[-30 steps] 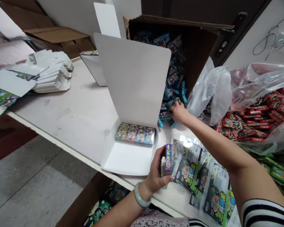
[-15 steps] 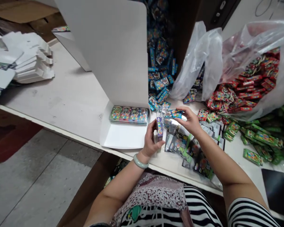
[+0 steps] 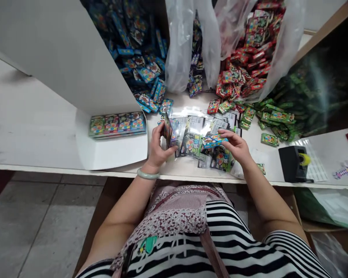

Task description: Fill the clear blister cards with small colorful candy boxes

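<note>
2 hands work just above the table edge (image 3: 46, 164): the left hand (image 3: 156, 148) grips a small stack of packets (image 3: 169, 131) held upright, the right hand (image 3: 236, 144) pinches 1 blue packet (image 3: 213, 141) lying flat between the fingertips. Under and between the hands lie dark printed bags (image 3: 193, 143); left of the left hand, a white open box (image 3: 110, 152) holds a row of 4 packets (image 3: 117, 124). Beyond the hands, blue packets (image 3: 145, 73) and red packets (image 3: 243, 69) are heaped.
</note>
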Demonstrator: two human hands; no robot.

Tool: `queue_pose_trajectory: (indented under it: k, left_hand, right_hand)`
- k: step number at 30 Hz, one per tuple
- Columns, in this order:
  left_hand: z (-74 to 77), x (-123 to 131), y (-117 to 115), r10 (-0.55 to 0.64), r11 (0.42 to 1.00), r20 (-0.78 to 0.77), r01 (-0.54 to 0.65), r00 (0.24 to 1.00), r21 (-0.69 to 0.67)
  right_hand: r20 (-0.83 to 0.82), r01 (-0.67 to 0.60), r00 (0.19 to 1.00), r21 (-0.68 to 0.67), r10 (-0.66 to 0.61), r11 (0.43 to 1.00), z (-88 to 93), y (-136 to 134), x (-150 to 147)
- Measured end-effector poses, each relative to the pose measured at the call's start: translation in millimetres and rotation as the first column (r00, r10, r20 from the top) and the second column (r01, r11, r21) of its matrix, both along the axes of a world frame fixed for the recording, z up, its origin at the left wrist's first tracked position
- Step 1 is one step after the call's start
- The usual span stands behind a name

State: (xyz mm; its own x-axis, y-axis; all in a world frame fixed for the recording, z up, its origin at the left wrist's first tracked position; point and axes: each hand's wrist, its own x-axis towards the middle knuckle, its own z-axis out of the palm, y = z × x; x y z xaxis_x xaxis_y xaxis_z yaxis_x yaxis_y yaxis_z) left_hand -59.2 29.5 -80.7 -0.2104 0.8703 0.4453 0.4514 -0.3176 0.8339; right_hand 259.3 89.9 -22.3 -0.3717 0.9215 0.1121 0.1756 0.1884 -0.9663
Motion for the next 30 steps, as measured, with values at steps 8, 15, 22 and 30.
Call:
queue_pose_trajectory:
  k: [8, 15, 22, 30]
  left_hand:
    - [13.2, 11.2, -3.0, -0.129, 0.991, 0.16, 0.133, 0.979, -0.018]
    - [15.9, 9.9, -15.3, -0.107, 0.994, 0.157, 0.111, 0.982, -0.017]
    - [14.9, 4.1, -24.6, -0.102, 0.995, 0.151, 0.103, 0.983, -0.003]
    - [23.1, 7.8, -21.9, -0.09, 0.996, 0.088, 0.09, 0.992, 0.006]
  right_hand:
    - [0.145, -0.096, 0.984, -0.027, 0.099, 0.995, -21.3, 6.9, 10.8]
    - [0.065, 0.047, 0.997, -0.215, -0.034, 0.975, -40.5, 21.4, 3.4]
    - [0.148, 0.099, 0.986, -0.117, -0.081, 0.988, -24.5, 21.4, 2.4]
    - [0.972, -0.113, 0.237, 0.03, -0.002, 0.993, 51.7, 47.2, -30.3]
